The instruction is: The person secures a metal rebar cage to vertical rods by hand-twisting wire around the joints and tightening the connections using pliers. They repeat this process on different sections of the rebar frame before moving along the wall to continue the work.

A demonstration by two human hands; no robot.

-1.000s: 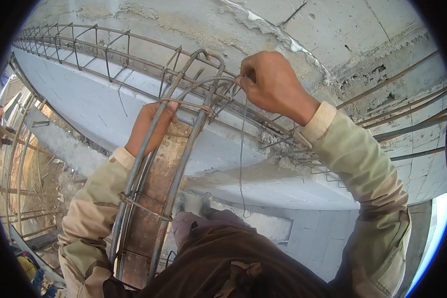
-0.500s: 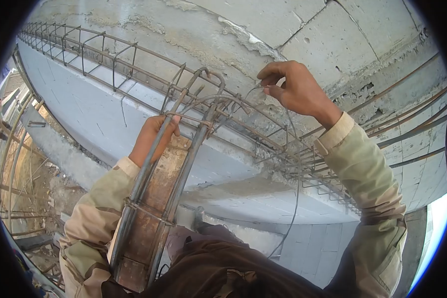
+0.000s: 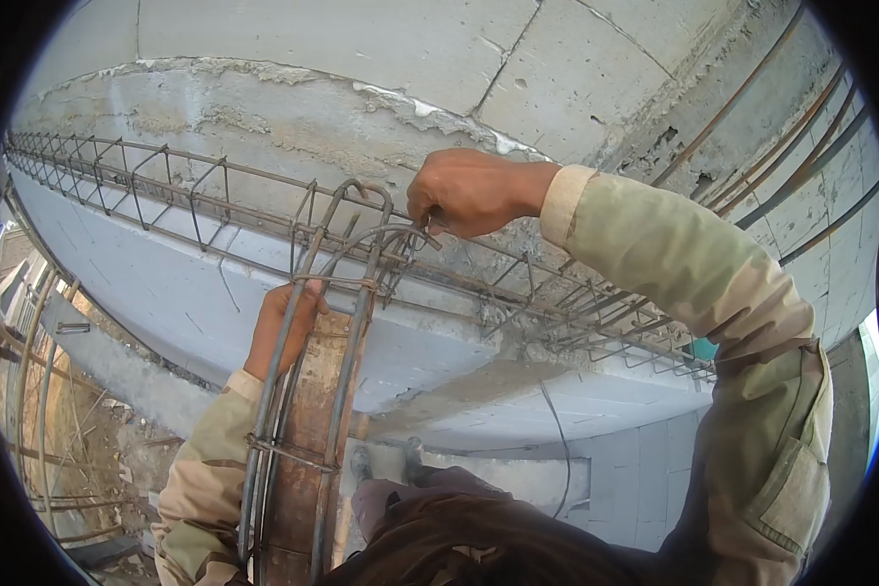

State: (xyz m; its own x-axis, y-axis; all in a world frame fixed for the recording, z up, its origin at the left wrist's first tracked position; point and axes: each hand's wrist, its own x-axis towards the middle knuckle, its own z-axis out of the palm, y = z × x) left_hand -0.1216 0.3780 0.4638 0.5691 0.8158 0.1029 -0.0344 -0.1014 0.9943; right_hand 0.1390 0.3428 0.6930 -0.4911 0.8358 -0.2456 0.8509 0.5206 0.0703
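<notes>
The left hand (image 3: 267, 330) is closed around the left bar of the near steel cage (image 3: 340, 410), its thumb just beside the upper stirrup. The right hand (image 3: 474, 190) is at the top end of this cage, with thumb and fingers pressed together, it seems on a thin wire (image 3: 564, 444), although the knuckles hide the tips. A loose length of the wire hangs lower down, to the right of the person's legs (image 3: 386, 503).

The near steel cage comes from the person's body up to the long cage (image 3: 226, 186), where its hooked ends cross over. Its bars are round, grey and partly rusty, bound by thinner stirrups. Between them shows a brown panel (image 3: 303, 479) with a worn, patchy face. The long cage, of thin dark bars and square stirrups, follows a smooth, pale blue-grey ledge (image 3: 146, 273).

Behind rises a wall (image 3: 615, 59) of grey blocks, with rough mortar and white lumps along one joint. Bent dark rods (image 3: 728, 98) run along it at the right. The right sleeve (image 3: 674, 264), patterned in green and tan, covers part of the wall. At the lower left stand curved poles (image 3: 41, 391) beside a grey slab (image 3: 117, 342).
</notes>
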